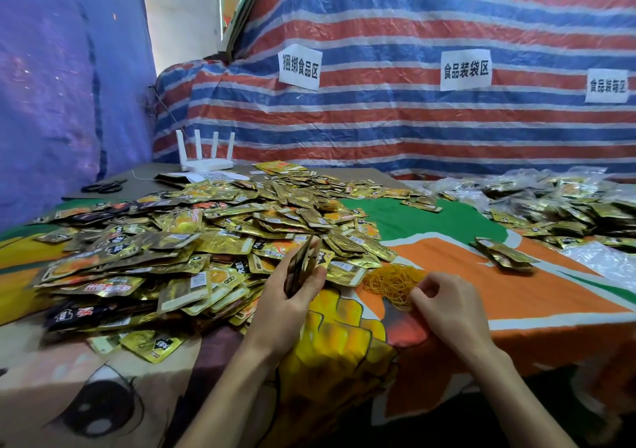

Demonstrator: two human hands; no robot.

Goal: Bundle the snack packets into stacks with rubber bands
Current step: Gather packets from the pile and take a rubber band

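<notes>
Evidently, a packet stack point(302, 266) is clamped upright in the left hand point(292, 301) while rubber bands point(390, 280) are pinched by the right hand point(449, 304) for wrapping.

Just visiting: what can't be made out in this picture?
- Head view: the count in the thin stack of gold foil snack packets; it is edge-on and the left hand grips its lower end.
- Head view: whether the right hand has pinched a band from the heap of yellow rubber bands; its curled fingers hide that.
- Head view: print on the loose gold packet pile; too small, glare.
</notes>
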